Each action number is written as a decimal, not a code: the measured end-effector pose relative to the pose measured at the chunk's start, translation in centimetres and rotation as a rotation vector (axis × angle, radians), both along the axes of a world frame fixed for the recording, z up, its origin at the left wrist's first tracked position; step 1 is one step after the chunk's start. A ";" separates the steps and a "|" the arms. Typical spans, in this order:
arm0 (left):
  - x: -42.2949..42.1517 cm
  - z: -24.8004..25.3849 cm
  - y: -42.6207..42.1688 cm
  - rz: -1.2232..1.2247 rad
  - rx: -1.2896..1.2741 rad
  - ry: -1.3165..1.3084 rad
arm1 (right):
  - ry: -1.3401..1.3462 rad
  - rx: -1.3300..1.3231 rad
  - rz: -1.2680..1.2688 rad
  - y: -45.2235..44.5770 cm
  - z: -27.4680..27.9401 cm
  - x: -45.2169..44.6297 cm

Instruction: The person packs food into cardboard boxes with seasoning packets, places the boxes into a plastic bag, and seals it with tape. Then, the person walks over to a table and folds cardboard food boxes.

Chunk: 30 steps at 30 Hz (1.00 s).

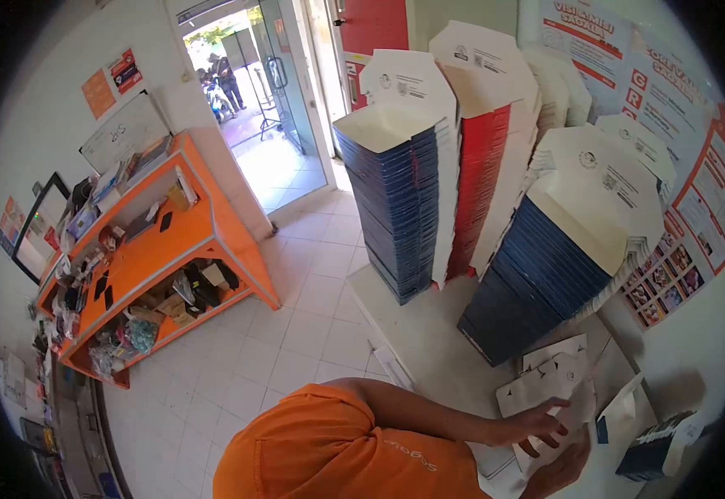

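Note:
My left hand (pixel 535 427) reaches in from the left with its fingers apart, over a white flat paper box blank (pixel 545 384). The blank lies on a pale tabletop (pixel 429 337) among other flat white pieces. My right hand (pixel 560 472) is low in the view, beside the blank's near edge; its fingers are partly hidden, so its grip is unclear. Close to the right hand stand a small folded paper box (pixel 618 413) and a short dark blue stack of boxes (pixel 652 456).
Tall nested stacks of paper boxes, a blue stack (pixel 397 200), a red stack (pixel 480 183) and a tilted blue stack (pixel 537 274), stand on the table's far side. Left, across the tiled floor (pixel 296 333), is an orange counter (pixel 188 216) with clutter. A glass door (pixel 283 83) stands ajar.

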State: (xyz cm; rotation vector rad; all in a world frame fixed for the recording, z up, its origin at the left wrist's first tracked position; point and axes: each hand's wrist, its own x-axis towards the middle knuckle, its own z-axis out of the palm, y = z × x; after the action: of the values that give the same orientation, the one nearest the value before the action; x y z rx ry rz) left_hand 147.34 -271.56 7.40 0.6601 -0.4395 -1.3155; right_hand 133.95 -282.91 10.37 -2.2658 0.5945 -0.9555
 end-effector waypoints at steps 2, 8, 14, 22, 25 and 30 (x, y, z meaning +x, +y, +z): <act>1.2 1.6 1.5 0.057 0.124 0.190 | -0.053 -0.233 0.340 1.7 0.9 -0.7; -2.3 -2.8 1.1 0.234 0.059 0.098 | 0.026 -0.234 0.125 1.9 -4.8 -2.9; -2.6 -3.7 1.7 0.108 0.055 0.209 | 0.310 -0.439 0.072 6.4 0.0 -1.6; -3.3 -3.4 2.4 0.281 0.169 -0.232 | 0.174 -0.031 -0.167 9.0 -3.9 0.9; 0.7 0.0 5.7 0.094 0.266 -0.571 | -0.033 0.375 0.019 6.2 -3.5 -2.9; 0.6 -4.9 9.4 0.045 -0.065 -1.061 | 0.380 0.396 0.363 5.6 0.7 -4.6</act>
State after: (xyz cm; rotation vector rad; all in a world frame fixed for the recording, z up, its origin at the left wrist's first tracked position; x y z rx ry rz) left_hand 147.99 -262.16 2.50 1.2829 -1.3002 -0.8082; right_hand 129.38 -277.30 11.02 -2.0960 0.4551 -0.2064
